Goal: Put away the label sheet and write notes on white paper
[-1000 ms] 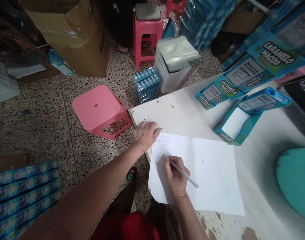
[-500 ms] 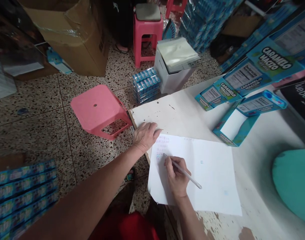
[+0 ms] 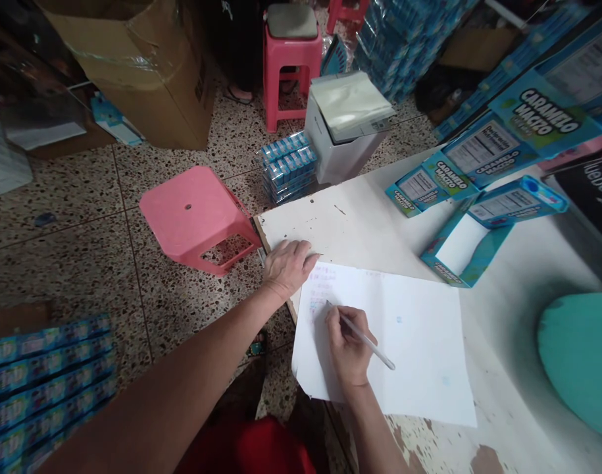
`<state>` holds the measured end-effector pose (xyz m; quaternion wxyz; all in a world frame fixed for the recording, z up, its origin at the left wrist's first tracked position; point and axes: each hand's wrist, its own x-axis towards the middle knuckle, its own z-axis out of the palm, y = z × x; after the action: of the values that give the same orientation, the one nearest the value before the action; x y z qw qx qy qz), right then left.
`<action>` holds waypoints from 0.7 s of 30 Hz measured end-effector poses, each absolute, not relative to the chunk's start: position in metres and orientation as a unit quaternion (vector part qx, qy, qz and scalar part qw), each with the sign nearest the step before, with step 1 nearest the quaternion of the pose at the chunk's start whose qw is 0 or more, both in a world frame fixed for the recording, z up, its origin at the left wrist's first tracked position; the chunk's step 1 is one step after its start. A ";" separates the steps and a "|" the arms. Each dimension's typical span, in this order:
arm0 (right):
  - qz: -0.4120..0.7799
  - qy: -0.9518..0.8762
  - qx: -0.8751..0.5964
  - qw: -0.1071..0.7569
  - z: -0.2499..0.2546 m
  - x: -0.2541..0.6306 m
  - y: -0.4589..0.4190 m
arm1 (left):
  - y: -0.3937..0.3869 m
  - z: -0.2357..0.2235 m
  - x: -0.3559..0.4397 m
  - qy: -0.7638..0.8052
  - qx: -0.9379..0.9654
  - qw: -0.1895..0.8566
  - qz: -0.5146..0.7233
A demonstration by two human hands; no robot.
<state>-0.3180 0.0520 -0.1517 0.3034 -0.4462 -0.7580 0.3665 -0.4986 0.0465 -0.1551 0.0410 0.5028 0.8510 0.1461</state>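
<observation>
right hand (image 3: 349, 349): we see it closed around a white pen (image 3: 364, 341), tip down on the sheet's left part beside faint writing; wrist rests on the paper, forearm comes in from the bottom edge.
paper sheet (image 3: 409, 342): white, flat on the table, its near-left corner hangs just past the table edge.
left hand (image 3: 288, 266): palm down, fingers loosely spread, holding nothing; it presses on the table's left edge and touches the sheet's top-left corner. Arm runs long from bottom left.
table (image 3: 360, 224): white, chipped paint near us; left edge and far-left corner exposed. Bare surface between the sheet and the boxes, and along the near right.
teal round object (image 3: 579, 359): on the table at right, well apart from the sheet; we can't tell what it is.
open blue box (image 3: 471, 243): lying on its side just beyond the sheet, white inside, we see nothing in it.
printed blue cartons (image 3: 483, 155): row along the far right of the table, "CARAMELO MACIZO" on the faces.
pink stool (image 3: 197, 217): on the floor just left of the table corner, tilted.
floor (image 3: 83, 217): speckled terrazzo, open stretch to the left of the stool.
blue packs (image 3: 44, 375): wrapped stack on the floor, near left.
small blue pack stack (image 3: 288, 164): on the floor beyond the table corner, touching the white box.
white box (image 3: 347, 125): on the floor, pale sheets on top.
cardboard carton (image 3: 143, 66): far left, large, leaning.
second pink stool (image 3: 291, 52): far centre, upright.
</observation>
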 end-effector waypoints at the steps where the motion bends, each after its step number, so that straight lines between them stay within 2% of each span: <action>1: 0.366 -0.759 -0.446 0.301 -0.152 -0.318 0.052 | 0.047 -0.155 -0.499 0.851 0.502 0.040 0.147; 10: 0.361 -0.764 -0.426 0.323 -0.158 -0.318 0.055 | 0.047 -0.152 -0.498 0.858 0.491 0.052 0.142; 14: 0.436 -0.723 -0.419 0.336 -0.162 -0.321 0.057 | 0.049 -0.151 -0.498 0.853 0.494 0.061 0.158; 17: 0.542 -0.627 -0.427 0.361 -0.147 -0.322 0.065 | 0.047 -0.143 -0.503 0.849 0.438 0.127 0.268; 21: 0.580 -0.535 -0.454 0.414 -0.101 -0.305 0.072 | 0.005 -0.119 -0.506 0.790 0.096 0.324 0.512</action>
<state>-0.3046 0.0724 -0.1012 0.4139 -0.4540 -0.5350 0.5800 -0.5065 0.0054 -0.1188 0.3244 0.0964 0.7897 0.5117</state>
